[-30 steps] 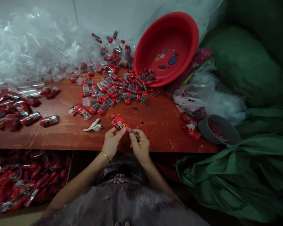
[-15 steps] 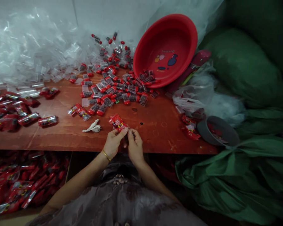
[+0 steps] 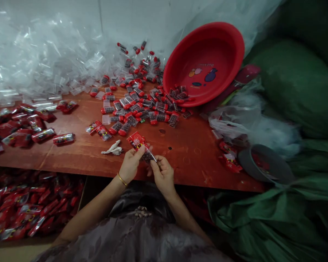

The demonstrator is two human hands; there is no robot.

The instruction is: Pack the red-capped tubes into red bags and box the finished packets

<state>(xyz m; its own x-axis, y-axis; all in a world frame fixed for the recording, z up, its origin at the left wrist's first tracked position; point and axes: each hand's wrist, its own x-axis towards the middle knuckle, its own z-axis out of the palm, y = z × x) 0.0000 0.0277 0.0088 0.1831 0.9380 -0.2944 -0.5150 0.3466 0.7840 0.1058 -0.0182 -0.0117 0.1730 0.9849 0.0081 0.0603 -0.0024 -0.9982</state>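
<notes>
Between my hands, over the table's front edge, is a red printed packet (image 3: 136, 139) with a clear, dark-filled lower part. My left hand (image 3: 131, 164), with a gold bracelet at the wrist, pinches the packet's middle between thumb and fingers. At the packet's lower right end, my right hand (image 3: 163, 175) grips the clear part with thumb and fingertips. A crumpled white scrap (image 3: 113, 148) lies just left of the packet. Beyond it are two red packets (image 3: 98, 130) and a heap of small clear containers with red caps (image 3: 136, 103).
A red basin (image 3: 205, 62) leans at the back. Clear plastic pieces (image 3: 43, 54) are piled back left, with red packets (image 3: 22, 127) before them. A box of packets (image 3: 30, 207) sits below left. On the right are a grey bowl (image 3: 244, 162) and green sacks (image 3: 262, 218).
The view has shifted slightly, so the table's contents appear farther right. My right hand has moved down and away from my left, exposing more of the packet's clear, dark-filled part.
</notes>
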